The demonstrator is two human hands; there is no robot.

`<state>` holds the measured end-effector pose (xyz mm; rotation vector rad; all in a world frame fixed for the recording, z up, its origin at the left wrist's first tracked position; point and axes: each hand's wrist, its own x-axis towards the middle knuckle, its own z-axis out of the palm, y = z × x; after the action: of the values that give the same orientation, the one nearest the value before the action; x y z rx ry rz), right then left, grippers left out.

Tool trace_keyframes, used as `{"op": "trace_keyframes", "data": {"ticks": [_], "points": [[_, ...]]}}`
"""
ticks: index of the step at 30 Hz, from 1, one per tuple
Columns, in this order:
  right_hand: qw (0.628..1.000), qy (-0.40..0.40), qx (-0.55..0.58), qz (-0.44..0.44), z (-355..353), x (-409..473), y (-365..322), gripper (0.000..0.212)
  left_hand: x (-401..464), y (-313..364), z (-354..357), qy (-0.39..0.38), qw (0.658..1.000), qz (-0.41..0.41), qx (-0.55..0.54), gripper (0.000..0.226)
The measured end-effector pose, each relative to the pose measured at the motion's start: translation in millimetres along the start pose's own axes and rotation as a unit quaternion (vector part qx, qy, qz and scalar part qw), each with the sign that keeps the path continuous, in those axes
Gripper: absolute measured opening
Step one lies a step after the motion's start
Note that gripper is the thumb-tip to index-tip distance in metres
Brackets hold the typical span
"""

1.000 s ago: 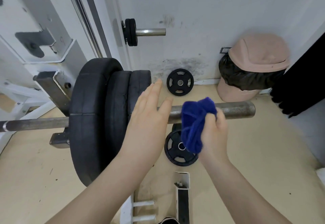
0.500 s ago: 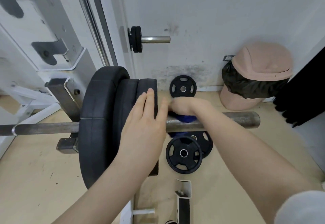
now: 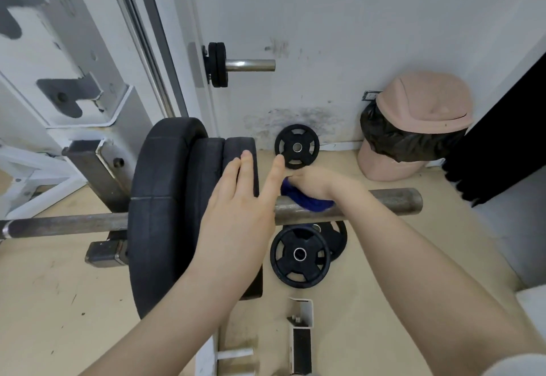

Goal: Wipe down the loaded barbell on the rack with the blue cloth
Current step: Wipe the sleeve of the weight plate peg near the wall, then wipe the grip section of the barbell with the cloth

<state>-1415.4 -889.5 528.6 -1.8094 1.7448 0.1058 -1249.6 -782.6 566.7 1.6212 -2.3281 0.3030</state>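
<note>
The barbell [image 3: 393, 200] lies across the white rack [image 3: 88, 127], a grey steel bar carrying three black plates [image 3: 165, 204] at its right end. My left hand [image 3: 239, 210] rests flat against the outermost plate, fingers spread and holding nothing. My right hand [image 3: 313, 182] reaches over the bare sleeve just right of the plates and presses the blue cloth [image 3: 307, 203] onto the top of the bar. Most of the cloth is hidden under that hand.
Small black plates lie on the floor under the sleeve [image 3: 300, 256], and one leans on the wall [image 3: 297, 146]. A pink bin [image 3: 413, 127] with a black liner stands at the right. A peg with small plates [image 3: 236, 65] sticks out of the rack upright.
My right hand has swung the cloth from in front of the sleeve up over the bar, pressing it down beside the plates. My left hand has stayed on the outer plate.
</note>
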Motion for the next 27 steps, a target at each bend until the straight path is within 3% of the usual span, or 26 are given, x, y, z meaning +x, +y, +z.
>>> {"op": "trace_keyframes", "data": {"ticks": [2,4,7,11,15,19,23,27], "points": [[0.996,0.030,-0.033,0.072,-8,-8,23,0.038,1,-1,0,0.002,1.000,-0.003,0.003,0.081],[0.988,0.120,-0.054,0.081,-7,-17,34,0.036,4,-1,0,0.014,1.000,0.004,0.000,0.076],[0.964,0.252,-0.077,0.023,11,-26,31,0.033,5,-2,-1,0.021,0.999,0.004,-0.025,0.067],[0.936,0.330,0.000,-0.121,29,-43,13,0.031,1,1,0,0.009,0.999,-0.015,-0.038,0.065],[0.921,0.242,0.189,-0.241,35,-70,-13,0.040,-3,4,-7,0.004,0.995,-0.028,-0.095,0.062],[0.843,0.214,0.401,-0.289,29,-105,-35,0.035,-22,7,-29,0.048,0.957,-0.006,-0.285,0.049],[0.779,0.149,0.466,-0.391,18,-143,-73,0.037,-52,1,-56,0.108,0.906,-0.029,-0.409,0.051],[0.792,0.109,0.441,-0.409,25,-157,-129,0.030,-80,-38,-80,0.196,0.884,-0.116,-0.408,0.043]]}}
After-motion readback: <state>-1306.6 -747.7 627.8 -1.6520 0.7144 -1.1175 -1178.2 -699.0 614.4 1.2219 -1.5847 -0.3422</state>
